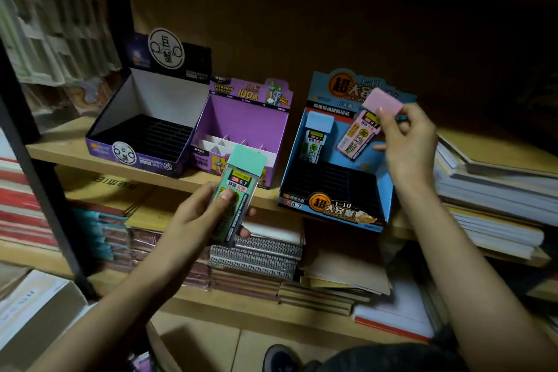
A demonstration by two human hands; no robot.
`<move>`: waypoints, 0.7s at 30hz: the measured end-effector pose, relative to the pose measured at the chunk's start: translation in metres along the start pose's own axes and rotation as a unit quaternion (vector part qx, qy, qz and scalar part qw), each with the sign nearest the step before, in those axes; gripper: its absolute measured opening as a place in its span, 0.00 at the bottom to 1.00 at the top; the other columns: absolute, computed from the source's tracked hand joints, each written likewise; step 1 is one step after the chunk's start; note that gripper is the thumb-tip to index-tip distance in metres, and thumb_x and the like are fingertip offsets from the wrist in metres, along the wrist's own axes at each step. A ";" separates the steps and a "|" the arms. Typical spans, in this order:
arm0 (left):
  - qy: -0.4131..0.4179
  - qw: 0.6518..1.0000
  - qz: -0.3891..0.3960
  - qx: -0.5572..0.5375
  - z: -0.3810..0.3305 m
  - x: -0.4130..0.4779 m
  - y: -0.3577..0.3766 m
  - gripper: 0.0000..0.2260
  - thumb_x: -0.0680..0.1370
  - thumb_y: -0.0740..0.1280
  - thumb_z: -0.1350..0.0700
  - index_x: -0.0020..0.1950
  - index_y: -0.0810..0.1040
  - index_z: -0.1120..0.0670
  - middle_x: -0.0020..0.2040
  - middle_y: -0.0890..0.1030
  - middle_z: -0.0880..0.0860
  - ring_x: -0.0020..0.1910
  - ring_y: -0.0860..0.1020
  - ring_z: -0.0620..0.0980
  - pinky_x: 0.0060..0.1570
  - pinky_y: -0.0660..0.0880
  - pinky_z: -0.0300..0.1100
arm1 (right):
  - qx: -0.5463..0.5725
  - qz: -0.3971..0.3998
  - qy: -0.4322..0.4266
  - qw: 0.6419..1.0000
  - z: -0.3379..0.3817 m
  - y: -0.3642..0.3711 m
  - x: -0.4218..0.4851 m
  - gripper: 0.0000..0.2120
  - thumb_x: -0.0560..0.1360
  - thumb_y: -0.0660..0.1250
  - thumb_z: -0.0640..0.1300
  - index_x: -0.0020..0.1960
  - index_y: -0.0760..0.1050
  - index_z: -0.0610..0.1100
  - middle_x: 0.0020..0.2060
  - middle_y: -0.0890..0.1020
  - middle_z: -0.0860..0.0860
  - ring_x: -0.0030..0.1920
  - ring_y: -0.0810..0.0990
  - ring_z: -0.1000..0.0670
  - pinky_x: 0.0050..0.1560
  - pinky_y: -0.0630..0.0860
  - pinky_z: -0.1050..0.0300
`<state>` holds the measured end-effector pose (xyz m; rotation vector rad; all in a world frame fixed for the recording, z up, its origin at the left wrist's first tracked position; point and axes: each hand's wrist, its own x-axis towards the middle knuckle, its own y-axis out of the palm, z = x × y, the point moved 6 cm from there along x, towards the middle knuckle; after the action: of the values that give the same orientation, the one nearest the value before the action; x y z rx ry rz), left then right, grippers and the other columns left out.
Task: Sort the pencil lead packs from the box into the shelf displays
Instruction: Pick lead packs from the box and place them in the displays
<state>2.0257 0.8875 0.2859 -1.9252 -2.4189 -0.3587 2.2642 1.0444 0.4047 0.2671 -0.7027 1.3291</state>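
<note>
While left hand (193, 220) grips the green-capped lead pack (238, 190) low by the shelf edge (120, 170), fingers (388, 121) of right hand (407, 145) pinch pink-capped pack (362, 130) by its cap: axis tilted down-left, over blue display (332, 211) rear slots.

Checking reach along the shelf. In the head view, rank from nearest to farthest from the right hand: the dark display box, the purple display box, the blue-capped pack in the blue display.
1. Blue-capped pack, upright in the blue display, just left of the right hand.
2. Purple display box, further left, the middle display.
3. Dark display box, farthest left on the shelf.
</note>
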 end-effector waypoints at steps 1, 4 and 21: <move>0.002 1.000 -0.002 0.001 0.000 0.001 0.000 0.12 0.76 0.60 0.49 0.56 0.77 0.50 0.46 0.84 0.57 0.34 0.82 0.51 0.32 0.77 0.39 | -0.018 0.020 -0.009 1.000 -0.005 0.004 0.002 0.05 0.79 0.62 0.44 0.52 0.72 0.43 0.44 0.81 0.46 0.43 0.82 0.54 0.35 0.81 0.59; 0.004 1.000 0.002 0.002 0.003 0.001 -0.001 0.12 0.77 0.60 0.50 0.57 0.77 0.49 0.47 0.84 0.57 0.36 0.82 0.52 0.33 0.77 0.40 | -0.048 0.088 -0.034 0.994 -0.014 0.022 0.008 0.07 0.78 0.62 0.43 0.55 0.73 0.42 0.49 0.78 0.49 0.45 0.79 0.53 0.42 0.81 0.55; -0.012 1.000 0.012 0.003 0.012 0.001 0.007 0.12 0.74 0.61 0.46 0.55 0.78 0.45 0.49 0.84 0.56 0.42 0.83 0.56 0.43 0.78 0.53 | -0.062 0.192 0.049 0.978 -0.053 0.042 0.025 0.04 0.80 0.60 0.42 0.54 0.69 0.46 0.50 0.80 0.42 0.50 0.81 0.45 0.37 0.81 0.59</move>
<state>2.0333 0.8921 0.2759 -1.9670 -2.4059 -0.3296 2.2429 1.1040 0.3699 -0.0383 -0.7752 1.6452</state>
